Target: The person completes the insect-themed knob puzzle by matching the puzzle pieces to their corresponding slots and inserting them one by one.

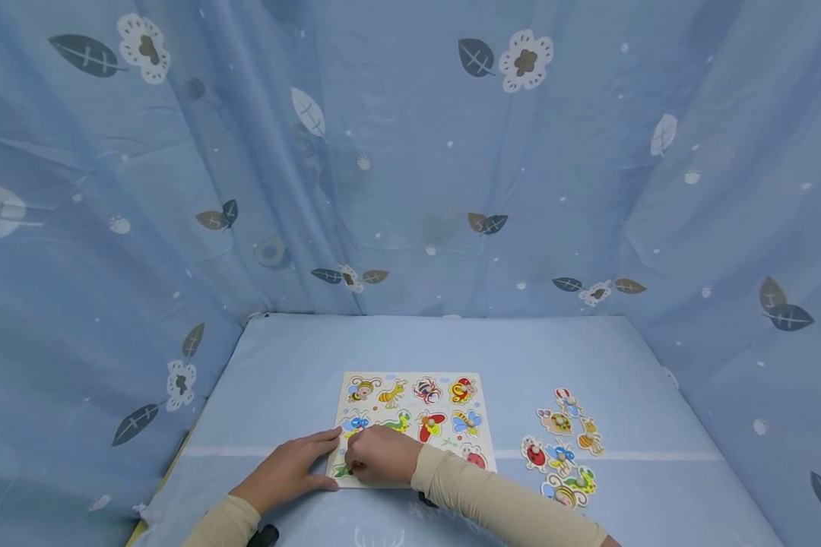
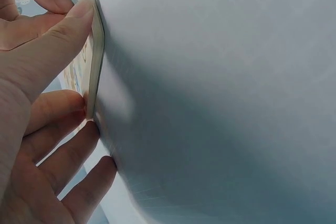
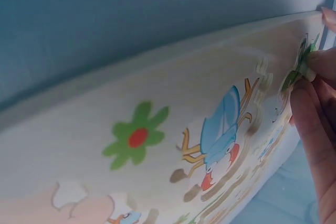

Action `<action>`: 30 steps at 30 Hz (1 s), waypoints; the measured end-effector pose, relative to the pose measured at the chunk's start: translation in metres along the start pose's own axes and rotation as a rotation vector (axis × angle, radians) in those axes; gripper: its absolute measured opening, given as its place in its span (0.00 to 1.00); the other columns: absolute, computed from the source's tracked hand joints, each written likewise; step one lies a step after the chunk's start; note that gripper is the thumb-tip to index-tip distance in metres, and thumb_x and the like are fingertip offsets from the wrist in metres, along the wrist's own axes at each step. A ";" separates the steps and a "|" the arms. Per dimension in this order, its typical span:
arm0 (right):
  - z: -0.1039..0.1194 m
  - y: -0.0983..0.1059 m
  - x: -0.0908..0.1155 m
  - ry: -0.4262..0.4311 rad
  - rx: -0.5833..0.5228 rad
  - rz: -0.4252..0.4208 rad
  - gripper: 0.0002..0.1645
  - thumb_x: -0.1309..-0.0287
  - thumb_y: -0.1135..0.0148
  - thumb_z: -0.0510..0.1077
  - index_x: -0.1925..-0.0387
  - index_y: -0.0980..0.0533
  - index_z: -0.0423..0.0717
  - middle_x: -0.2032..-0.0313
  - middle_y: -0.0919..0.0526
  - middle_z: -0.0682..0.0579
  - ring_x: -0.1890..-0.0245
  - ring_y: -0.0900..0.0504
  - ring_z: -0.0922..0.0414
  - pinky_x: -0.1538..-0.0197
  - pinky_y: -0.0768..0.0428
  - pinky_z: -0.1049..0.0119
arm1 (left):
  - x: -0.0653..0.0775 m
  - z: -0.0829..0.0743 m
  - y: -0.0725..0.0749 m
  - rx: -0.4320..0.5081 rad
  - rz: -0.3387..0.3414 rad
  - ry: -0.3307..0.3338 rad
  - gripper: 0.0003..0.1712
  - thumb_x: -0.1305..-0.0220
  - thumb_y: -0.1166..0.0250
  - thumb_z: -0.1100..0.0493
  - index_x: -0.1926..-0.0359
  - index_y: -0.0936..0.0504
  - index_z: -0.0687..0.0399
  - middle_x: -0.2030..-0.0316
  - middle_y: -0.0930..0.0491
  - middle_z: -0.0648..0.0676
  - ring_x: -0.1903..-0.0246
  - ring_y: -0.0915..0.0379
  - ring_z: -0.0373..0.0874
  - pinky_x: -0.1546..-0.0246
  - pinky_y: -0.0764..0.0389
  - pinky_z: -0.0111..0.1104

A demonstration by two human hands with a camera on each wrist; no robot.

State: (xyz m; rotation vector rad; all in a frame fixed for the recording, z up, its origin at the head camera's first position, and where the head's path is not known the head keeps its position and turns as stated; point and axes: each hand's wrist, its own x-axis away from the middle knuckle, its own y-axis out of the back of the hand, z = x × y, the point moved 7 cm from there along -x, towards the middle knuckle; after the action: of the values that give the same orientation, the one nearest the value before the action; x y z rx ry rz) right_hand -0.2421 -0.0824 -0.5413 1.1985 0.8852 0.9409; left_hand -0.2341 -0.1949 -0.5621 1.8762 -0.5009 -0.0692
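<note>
A wooden peg-puzzle board [image 1: 417, 377] with insect pictures lies on the table. My left hand [image 1: 294, 465] rests against its left side, with thumb and fingertips touching the rim near the lower left corner. My right hand [image 1: 385, 454] is over that corner and pinches a green insect puzzle piece [image 3: 299, 74] between thumb and fingers. The piece is at the board's surface; whether it sits fully in its recess cannot be seen. A blue-winged insect picture [image 3: 219, 129] shows on the board beside it. My right hand and forearm cover part of the lower board.
Several loose insect pieces lie right of the board, among them a ladybird [image 1: 534, 454], a bee [image 1: 590, 437] and a green caterpillar [image 1: 584, 480]. A pale blue cloth [image 1: 301, 342] covers the table. Patterned blue curtains [image 1: 410, 190] hang behind and at both sides.
</note>
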 end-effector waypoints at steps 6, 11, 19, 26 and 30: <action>0.001 -0.001 0.000 0.023 0.001 -0.030 0.08 0.44 0.34 0.42 0.73 0.18 0.61 0.77 0.28 0.71 0.81 0.36 0.74 0.77 0.39 0.85 | 0.004 0.000 0.001 0.009 -0.004 -0.032 0.51 0.55 0.33 0.28 0.34 0.26 0.51 0.31 0.32 0.49 0.36 0.29 0.51 0.42 0.21 0.48; 0.002 -0.003 0.001 0.041 0.010 -0.037 0.08 0.42 0.35 0.42 0.71 0.18 0.62 0.76 0.26 0.70 0.80 0.35 0.74 0.76 0.37 0.85 | 0.006 0.000 0.001 0.020 -0.004 -0.048 0.51 0.54 0.34 0.28 0.34 0.27 0.52 0.30 0.33 0.50 0.37 0.29 0.52 0.43 0.21 0.48; -0.012 0.015 0.018 -0.045 -0.049 -0.011 0.07 0.38 0.35 0.46 0.59 0.16 0.58 0.64 0.17 0.67 0.68 0.24 0.77 0.63 0.24 0.84 | 0.007 -0.004 -0.003 0.010 -0.009 -0.031 0.51 0.56 0.32 0.28 0.36 0.25 0.54 0.31 0.32 0.50 0.35 0.30 0.52 0.40 0.23 0.49; -0.058 0.035 0.053 -0.154 -0.085 -0.062 0.11 0.41 0.32 0.46 0.56 0.16 0.54 0.59 0.14 0.61 0.61 0.18 0.70 0.57 0.19 0.79 | 0.003 -0.003 -0.002 -0.028 -0.019 -0.019 0.52 0.57 0.33 0.27 0.36 0.25 0.52 0.31 0.31 0.49 0.36 0.30 0.52 0.40 0.23 0.48; -0.084 0.046 0.079 -0.239 -0.095 -0.079 0.11 0.42 0.31 0.43 0.56 0.15 0.52 0.59 0.14 0.59 0.61 0.17 0.66 0.59 0.18 0.76 | 0.003 -0.004 0.000 -0.023 -0.028 -0.024 0.51 0.57 0.31 0.28 0.36 0.25 0.53 0.31 0.31 0.49 0.35 0.30 0.52 0.40 0.23 0.49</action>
State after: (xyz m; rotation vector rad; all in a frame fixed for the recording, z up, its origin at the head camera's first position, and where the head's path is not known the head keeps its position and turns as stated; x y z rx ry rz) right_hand -0.2963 0.0256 -0.5130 1.1586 0.6840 0.7501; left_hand -0.2298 -0.1929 -0.5605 1.8622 -0.4882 -0.1155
